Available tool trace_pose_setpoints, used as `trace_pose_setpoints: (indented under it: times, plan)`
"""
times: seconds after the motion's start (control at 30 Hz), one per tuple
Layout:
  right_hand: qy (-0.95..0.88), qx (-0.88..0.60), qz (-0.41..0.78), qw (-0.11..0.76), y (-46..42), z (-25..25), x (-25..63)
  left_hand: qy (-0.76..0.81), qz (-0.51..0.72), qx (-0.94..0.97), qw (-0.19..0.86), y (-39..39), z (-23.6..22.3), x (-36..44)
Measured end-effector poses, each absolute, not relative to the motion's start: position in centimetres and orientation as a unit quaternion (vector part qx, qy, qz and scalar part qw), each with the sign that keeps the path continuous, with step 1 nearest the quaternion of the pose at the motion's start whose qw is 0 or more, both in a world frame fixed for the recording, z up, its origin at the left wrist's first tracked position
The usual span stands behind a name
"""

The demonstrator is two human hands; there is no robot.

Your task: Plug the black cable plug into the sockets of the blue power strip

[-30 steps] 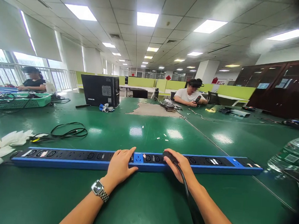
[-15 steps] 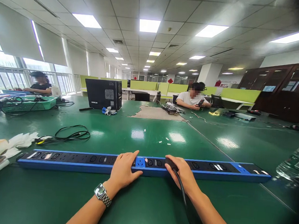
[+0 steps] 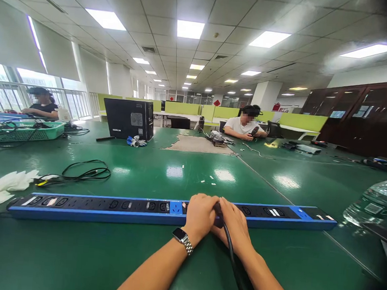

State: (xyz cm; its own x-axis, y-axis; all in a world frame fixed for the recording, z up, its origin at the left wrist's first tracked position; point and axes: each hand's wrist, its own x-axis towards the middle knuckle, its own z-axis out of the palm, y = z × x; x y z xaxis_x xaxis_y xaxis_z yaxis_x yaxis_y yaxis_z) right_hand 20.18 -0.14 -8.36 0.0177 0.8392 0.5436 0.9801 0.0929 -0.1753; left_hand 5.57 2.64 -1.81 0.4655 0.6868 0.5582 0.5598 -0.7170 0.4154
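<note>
A long blue-and-black power strip (image 3: 91,204) lies across the green table, its sockets facing up. My right hand (image 3: 236,224) is closed around a black power plug (image 3: 220,212) just above the strip, right of the middle. From the plug a thick black cable (image 3: 230,250) runs down toward me. Against the right hand rests my left hand (image 3: 201,215), with a watch on its wrist and its fingers curled over the strip onto the plug. The fingers hide much of the plug and the sockets under it, so I cannot tell how far it sits in a socket.
A coiled black cable (image 3: 87,170) and crumpled tissues (image 3: 16,180) lie at the left. Behind stand a computer tower (image 3: 128,120) and a green basket (image 3: 30,132). A water bottle (image 3: 377,199) is at the right. Two people sit across the table.
My left hand has moved right along the strip to meet the right hand at the plug. The right hand stays on the plug. The view has shifted slightly to the right.
</note>
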Motion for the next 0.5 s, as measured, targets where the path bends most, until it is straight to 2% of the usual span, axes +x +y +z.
trace_pose_setpoints:
  times: [0.13, 0.23, 0.37, 0.5]
  plan:
    - [-0.679, -0.681, -0.121, 0.246, -0.4, -7.8, 19.8, 0.353, 0.504, 0.784, 0.086, 3.1, 0.1, 2.4]
    - [-0.670, -0.695, -0.106, 0.239, -0.5, -7.5, 19.5, 0.393, 0.529, 0.745, 0.104, 4.1, 0.7, -2.5]
    - [-0.661, -0.712, -0.086, 0.220, -0.6, -7.1, 19.2, 0.449, 0.468, 0.743, 0.166, 4.7, -1.1, -8.0]
    - [-0.655, -0.726, -0.074, 0.195, -0.7, -6.6, 18.9, 0.462, 0.380, 0.784, 0.165, 4.1, -2.7, -8.5]
